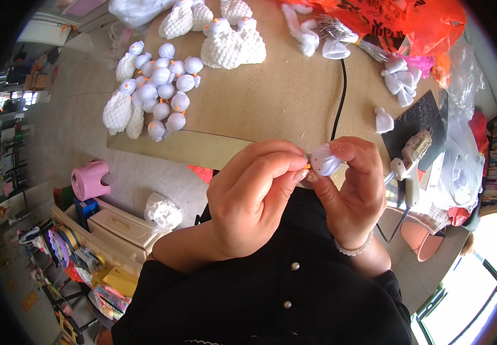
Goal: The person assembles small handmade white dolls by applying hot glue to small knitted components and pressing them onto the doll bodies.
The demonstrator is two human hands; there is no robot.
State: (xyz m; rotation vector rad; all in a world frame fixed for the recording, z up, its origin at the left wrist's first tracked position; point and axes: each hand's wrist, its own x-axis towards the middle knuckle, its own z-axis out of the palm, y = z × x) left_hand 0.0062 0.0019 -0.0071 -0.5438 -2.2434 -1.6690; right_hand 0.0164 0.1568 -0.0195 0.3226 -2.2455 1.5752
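Between the fingers and thumb of my right hand [356, 192] is a small white fabric-covered ball [324, 160] with tiny dark dots. My left hand [251, 192] is closed in a pinch on a small orange piece [307, 166], held right against the ball's left side. Whether the piece is fixed to the ball, I cannot tell. At the left of the table lies a cluster of similar white balls [162, 76], many with orange tips. Beside them are white knitted pieces [117, 112], some topped by such balls.
A glue gun [412, 183] stands at the right beside a black mat [420, 127]. A black cable [341, 98] crosses the brown tabletop [260, 103]. Farther back are a red plastic bag [398, 23], white fabric bits [401, 79] and more knitted white pieces [234, 49]. A pink stool [89, 180] stands at the left.
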